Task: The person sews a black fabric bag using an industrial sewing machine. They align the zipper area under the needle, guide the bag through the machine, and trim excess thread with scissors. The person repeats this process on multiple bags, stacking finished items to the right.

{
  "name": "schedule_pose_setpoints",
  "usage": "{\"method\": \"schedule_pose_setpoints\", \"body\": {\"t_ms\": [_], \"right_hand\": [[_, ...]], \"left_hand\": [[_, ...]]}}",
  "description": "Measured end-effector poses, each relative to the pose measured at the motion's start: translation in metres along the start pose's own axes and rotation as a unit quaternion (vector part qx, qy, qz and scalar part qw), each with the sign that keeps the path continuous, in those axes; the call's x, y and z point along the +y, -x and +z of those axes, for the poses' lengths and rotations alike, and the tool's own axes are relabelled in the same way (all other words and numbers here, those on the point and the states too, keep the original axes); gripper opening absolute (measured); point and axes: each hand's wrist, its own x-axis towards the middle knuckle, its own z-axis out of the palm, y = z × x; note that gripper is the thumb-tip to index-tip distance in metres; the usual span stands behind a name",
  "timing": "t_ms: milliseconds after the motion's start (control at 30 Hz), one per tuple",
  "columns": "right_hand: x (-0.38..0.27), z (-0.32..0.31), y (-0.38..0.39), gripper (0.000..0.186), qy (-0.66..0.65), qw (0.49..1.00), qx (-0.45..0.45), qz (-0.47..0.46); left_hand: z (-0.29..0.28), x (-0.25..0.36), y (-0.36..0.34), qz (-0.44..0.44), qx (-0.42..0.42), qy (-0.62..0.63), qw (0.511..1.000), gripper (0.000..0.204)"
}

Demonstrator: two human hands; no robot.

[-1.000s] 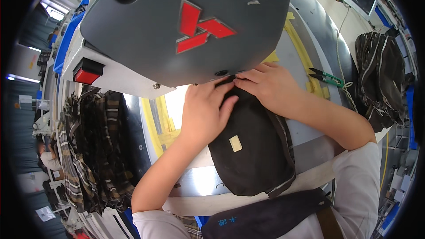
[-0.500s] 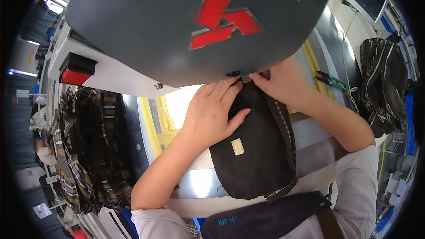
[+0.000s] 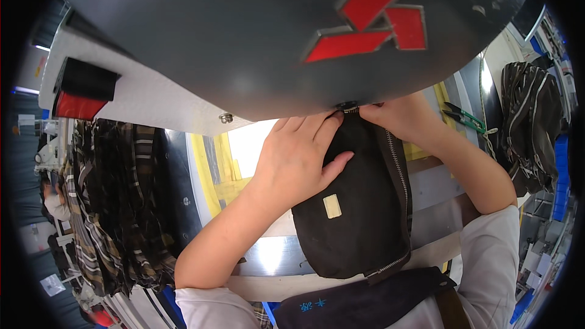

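**Both hands on a black pouch under the machine head**

Left hand [image 3: 292, 161] lies flat and spread on the upper left of a black fabric pouch [image 3: 359, 219], fingers stretched toward its top edge and the thumb pressing into the cloth — it pins the pouch down rather than gripping it. Right hand [image 3: 402, 119] is at the pouch's top right corner, fingers curled and pinched on the edge of the fabric right where it meets the underside of the large dark grey machine head [image 3: 274, 30]; the fingertips are partly hidden by the housing.

The pouch lies lengthwise on the pale tabletop [image 3: 426, 186], its top end tucked beneath the machine and its rounded lower end pointing toward the person's body. Whether anything is inside cannot be told. A metal zipper [image 3: 399, 183] runs down its right side and curves round the bottom, and a small cream rectangular label [image 3: 332, 206] sits near the middle of the matte cloth.

The machine head is smooth and rounded, with a red angular emblem [image 3: 372, 18]. At the tabletop's right edge lie green-handled snips [image 3: 466, 119] — well apart from the pouch. Further right hangs a heap of dark striped bags [image 3: 533, 122], and a stack of brown plaid fabric pieces [image 3: 116, 207] stands at the left.
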Motion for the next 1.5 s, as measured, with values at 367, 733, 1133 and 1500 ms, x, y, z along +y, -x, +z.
{"method": "schedule_pose_setpoints", "body": {"t_ms": [367,733,1133,1500], "right_hand": [[-0.002,-0.001,0.000,0.013,-0.005,1.000,-0.003,-0.030],[0.001,-0.001,-0.001,0.013,-0.028,0.999,-0.011,-0.031],[0.008,0.000,-0.007,0.009,-0.031,0.999,-0.005,-0.009],[-0.003,-0.003,-0.006,0.010,-0.072,0.997,-0.022,0.005]], "left_hand": [[-0.001,0.001,-0.001,-0.007,-0.006,-0.003,1.000,0.045],[-0.001,0.001,-0.001,-0.014,-0.010,0.002,1.000,0.046],[0.000,-0.001,0.000,-0.002,0.011,0.007,1.000,0.045],[0.000,-0.001,0.001,-0.005,0.012,0.005,1.000,0.044]]}}
